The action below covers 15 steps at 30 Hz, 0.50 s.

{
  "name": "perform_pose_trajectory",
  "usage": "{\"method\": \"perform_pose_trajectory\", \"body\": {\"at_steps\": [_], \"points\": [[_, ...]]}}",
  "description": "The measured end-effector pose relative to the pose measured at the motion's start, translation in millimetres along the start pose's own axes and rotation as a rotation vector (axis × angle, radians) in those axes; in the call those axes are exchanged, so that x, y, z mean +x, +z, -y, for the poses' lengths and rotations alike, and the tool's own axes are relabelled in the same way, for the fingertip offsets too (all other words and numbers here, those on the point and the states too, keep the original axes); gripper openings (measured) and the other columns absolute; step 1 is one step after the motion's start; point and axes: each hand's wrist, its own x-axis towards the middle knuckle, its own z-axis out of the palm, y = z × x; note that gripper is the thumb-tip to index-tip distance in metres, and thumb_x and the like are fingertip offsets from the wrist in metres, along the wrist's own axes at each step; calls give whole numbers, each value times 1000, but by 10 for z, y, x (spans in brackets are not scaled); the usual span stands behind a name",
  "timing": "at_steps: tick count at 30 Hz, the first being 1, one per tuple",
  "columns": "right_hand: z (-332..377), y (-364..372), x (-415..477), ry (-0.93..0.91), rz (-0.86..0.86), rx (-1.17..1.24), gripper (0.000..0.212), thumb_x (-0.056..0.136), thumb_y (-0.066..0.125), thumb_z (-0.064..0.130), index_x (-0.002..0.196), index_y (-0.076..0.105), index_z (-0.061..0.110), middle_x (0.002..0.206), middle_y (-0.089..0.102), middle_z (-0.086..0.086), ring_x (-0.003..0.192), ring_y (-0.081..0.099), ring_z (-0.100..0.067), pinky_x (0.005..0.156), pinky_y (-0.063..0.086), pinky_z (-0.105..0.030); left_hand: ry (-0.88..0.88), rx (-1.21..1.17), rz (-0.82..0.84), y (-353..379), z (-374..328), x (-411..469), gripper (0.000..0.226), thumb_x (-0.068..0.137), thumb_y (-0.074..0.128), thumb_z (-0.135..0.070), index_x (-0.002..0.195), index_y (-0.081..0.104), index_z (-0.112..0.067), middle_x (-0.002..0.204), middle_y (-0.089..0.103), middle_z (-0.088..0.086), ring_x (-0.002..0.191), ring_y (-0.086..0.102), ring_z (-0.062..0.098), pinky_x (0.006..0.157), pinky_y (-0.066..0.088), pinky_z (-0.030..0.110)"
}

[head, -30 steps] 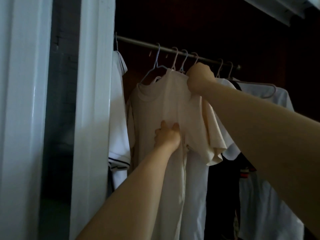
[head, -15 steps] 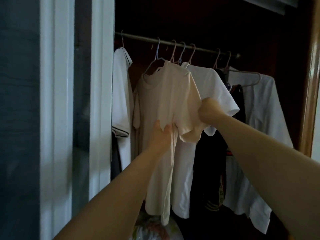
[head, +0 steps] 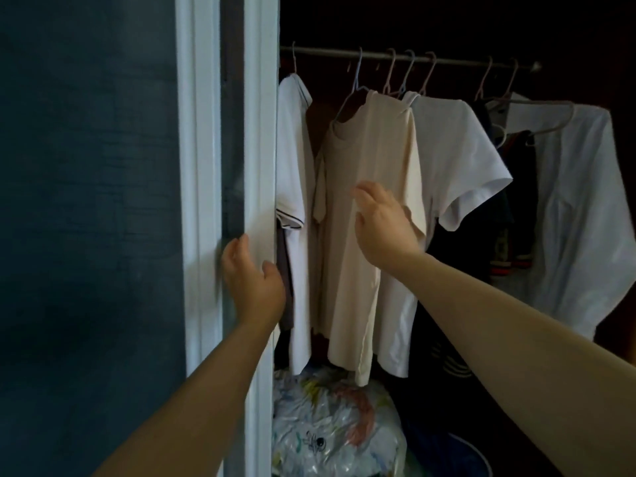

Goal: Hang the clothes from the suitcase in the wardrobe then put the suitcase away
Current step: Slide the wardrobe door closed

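Note:
A cream T-shirt (head: 358,160) hangs on a hanger from the wardrobe rail (head: 447,60), between a white shirt with dark trim (head: 290,156) and a white T-shirt (head: 451,146). My right hand (head: 382,222) is open in front of the cream T-shirt, fingers spread, holding nothing. My left hand (head: 251,284) is open against the edge of the white wardrobe door (head: 261,132). The suitcase is not in view.
More garments hang to the right: dark clothes (head: 516,208) and a white shirt (head: 581,215) on a pink hanger. A printed plastic bag (head: 330,428) lies on the wardrobe floor. A dark wall (head: 86,201) fills the left.
Both hands have let go of the cream T-shirt. My left hand moved left to the door edge, and my right hand opened in front of the shirt. The view pulled back.

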Motion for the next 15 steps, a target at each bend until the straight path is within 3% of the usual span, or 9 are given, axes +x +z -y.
{"method": "perform_pose_trajectory", "body": {"at_steps": [4, 6, 8, 10, 15], "points": [[356, 222, 100, -235, 68, -5, 55, 80, 49, -3, 134, 52, 4, 140, 48, -19, 130, 43, -38, 107, 35, -46, -189, 4, 178, -170, 177, 2, 56, 97, 40, -6, 151, 23, -13, 157, 14, 5, 143, 22, 23, 116, 23, 35], [517, 290, 152, -321, 152, -108, 67, 83, 48, -6, 147, 35, 10, 154, 29, -16, 143, 24, -34, 117, 21, -46, -228, -9, 222, -187, 238, -32, 57, 96, 38, -5, 150, 25, -14, 155, 19, 7, 140, 29, 26, 115, 29, 41], [655, 334, 207, -396, 225, -205, 77, 87, 47, -3, 154, 13, 17, 162, 5, -10, 149, 2, -27, 120, 4, -40, -239, 12, 249, -185, 249, -81, 58, 96, 37, -1, 151, 24, -15, 156, 20, 6, 141, 29, 24, 115, 27, 36], [785, 348, 265, -476, 244, -284, 81, 88, 44, -3, 154, 3, 19, 162, -7, -8, 148, -10, -26, 120, -3, -41, -237, 10, 257, -169, 268, -92, 61, 95, 36, 2, 151, 22, -18, 158, 18, 3, 143, 26, 21, 112, 25, 31], [885, 493, 374, -654, 270, -469, 69, 94, 40, 8, 154, 7, 17, 162, -6, -9, 148, -11, -28, 120, -2, -46, -216, 14, 239, -195, 342, -65, 61, 94, 34, 5, 149, 29, -21, 156, 24, 0, 142, 29, 20, 112, 27, 31]]}}
